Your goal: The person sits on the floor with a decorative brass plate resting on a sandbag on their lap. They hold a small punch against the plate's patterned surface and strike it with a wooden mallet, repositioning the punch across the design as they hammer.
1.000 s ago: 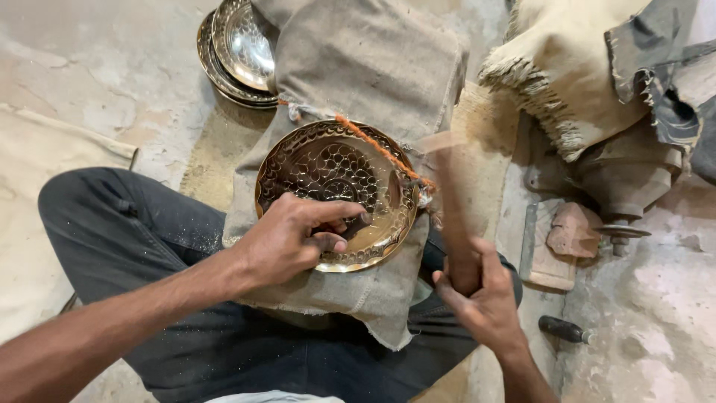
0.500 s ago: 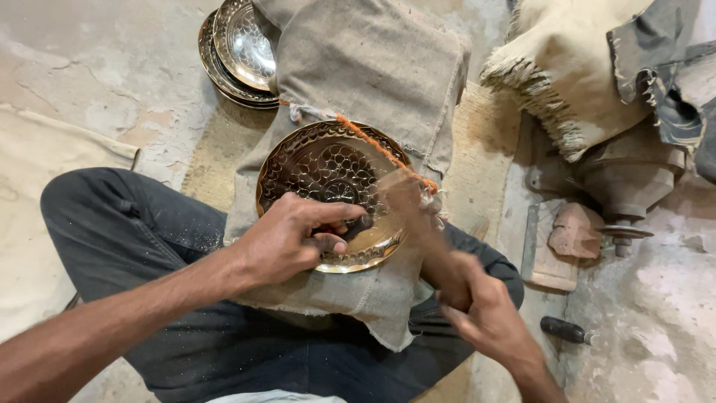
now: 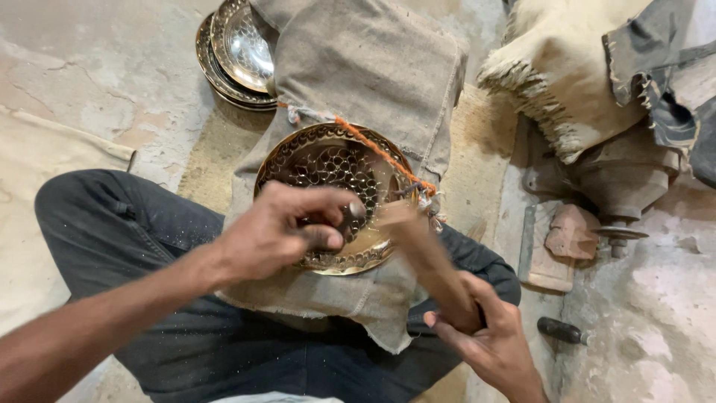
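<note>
I am pinching what looks like a small punch with my left hand on the brass plate in my lap, gripping and swinging the wooden mallet with my right hand, needing a square strike.

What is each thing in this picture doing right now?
Left hand: pinching a small metal punch upright on the plate.
Right hand: gripping a wooden mallet, blurred in mid-swing.
Brass plate: lying flat on the burlap, partly patterned.
Burlap cloth: spread over the lap and floor.
Stacked plates: piled, half under the cloth.
Dark-handled tool: lying on the floor, untouched.
</note>
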`<state>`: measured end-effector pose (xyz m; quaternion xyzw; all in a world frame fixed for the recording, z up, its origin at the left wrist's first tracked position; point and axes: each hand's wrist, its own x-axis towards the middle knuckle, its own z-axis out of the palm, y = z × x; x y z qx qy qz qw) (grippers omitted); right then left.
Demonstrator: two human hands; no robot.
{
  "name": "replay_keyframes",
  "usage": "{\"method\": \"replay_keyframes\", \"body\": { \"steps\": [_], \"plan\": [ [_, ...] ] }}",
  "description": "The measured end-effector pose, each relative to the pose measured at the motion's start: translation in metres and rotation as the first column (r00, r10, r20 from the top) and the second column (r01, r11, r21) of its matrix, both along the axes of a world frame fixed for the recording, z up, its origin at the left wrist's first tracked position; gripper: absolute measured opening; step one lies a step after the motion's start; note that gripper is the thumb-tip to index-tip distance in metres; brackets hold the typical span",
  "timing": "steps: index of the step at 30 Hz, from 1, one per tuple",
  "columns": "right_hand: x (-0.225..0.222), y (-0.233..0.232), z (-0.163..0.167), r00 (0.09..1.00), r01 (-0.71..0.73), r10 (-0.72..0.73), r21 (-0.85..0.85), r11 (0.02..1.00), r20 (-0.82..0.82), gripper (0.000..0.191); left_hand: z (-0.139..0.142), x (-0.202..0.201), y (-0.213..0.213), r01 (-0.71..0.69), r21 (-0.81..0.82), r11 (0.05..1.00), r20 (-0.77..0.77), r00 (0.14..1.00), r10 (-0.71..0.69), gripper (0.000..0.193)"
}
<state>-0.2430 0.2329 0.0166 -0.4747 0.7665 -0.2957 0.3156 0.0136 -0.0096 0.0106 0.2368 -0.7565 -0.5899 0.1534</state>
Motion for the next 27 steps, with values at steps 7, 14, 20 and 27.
{"method": "replay_keyframes", "body": {
  "steps": [7, 14, 20, 27],
  "plan": [
    [0.015, 0.023, -0.034, 0.935, 0.103, -0.12, 0.07, 0.992, 0.333, 0.067, 0.005, -0.009, -0.011, 0.18, -0.115, 0.977, 0.024, 0.984, -0.178, 0.047],
    [0.029, 0.023, -0.044, 0.758, 0.14, -0.02, -0.133, 0.981, 0.653, 0.051, -0.005, -0.007, -0.008, 0.154, -0.124, 0.98, -0.018, 0.987, -0.157, 0.045],
    [0.023, 0.027, -0.04, 0.898, 0.053, -0.066, 0.041, 0.998, 0.434, 0.052, -0.014, -0.011, -0.005, 0.177, -0.131, 0.975, 0.047, 0.984, -0.172, 0.03],
    [0.019, 0.048, -0.053, 0.866, 0.154, -0.208, 0.153, 0.976, 0.454, 0.056, -0.017, -0.011, -0.007, 0.161, -0.17, 0.972, 0.013, 0.987, -0.161, 0.035]
  ]
}}
